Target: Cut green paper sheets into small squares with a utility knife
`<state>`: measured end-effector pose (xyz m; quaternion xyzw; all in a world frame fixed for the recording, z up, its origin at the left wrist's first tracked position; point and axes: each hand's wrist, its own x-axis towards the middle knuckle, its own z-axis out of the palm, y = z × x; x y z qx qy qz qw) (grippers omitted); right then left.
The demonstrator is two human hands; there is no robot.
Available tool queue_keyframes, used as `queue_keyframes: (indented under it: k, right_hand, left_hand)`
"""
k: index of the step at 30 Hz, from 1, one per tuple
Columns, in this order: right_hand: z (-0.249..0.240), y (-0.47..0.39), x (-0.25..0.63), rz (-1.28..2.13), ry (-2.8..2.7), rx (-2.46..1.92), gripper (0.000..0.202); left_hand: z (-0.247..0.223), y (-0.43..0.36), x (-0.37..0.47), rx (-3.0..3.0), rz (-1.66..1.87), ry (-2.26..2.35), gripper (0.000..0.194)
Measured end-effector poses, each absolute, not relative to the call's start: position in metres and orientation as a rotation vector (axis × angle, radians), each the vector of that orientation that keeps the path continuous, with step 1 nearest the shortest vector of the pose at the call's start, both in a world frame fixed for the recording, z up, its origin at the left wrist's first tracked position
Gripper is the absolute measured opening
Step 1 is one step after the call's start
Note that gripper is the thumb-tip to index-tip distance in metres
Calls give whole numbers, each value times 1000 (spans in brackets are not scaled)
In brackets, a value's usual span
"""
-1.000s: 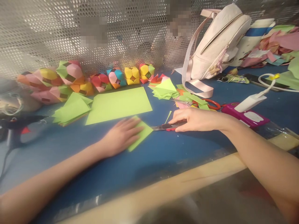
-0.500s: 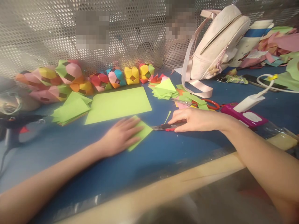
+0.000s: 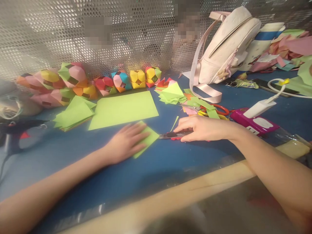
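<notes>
The left hand [image 3: 128, 141], fingers slightly apart, lies flat over a green paper square [image 3: 152, 137], apparently to steady it, while the right hand [image 3: 201, 127], clamped on scissors [image 3: 175, 135], points them (blades leftward) at the paper's corner.

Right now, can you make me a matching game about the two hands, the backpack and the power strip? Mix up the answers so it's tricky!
Things:
1. left hand
2. right hand
3. backpack
4. power strip

Matches:
A. pale pink
B. purple, with a white plug on it
C. holding a bladed tool
D. fingers spread over a small green paper

Right pairs: 1-D, 2-C, 3-A, 4-B
</notes>
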<state>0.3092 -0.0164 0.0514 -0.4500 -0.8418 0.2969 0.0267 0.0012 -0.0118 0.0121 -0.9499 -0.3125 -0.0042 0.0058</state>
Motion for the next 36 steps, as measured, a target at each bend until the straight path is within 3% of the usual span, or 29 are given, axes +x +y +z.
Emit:
queue_keyframes:
  k: [36]
  right_hand:
    - [52,-20,307,927,-2652,-1260,38]
  left_hand:
    - [11,-13,3,-2976,-42,-977,57]
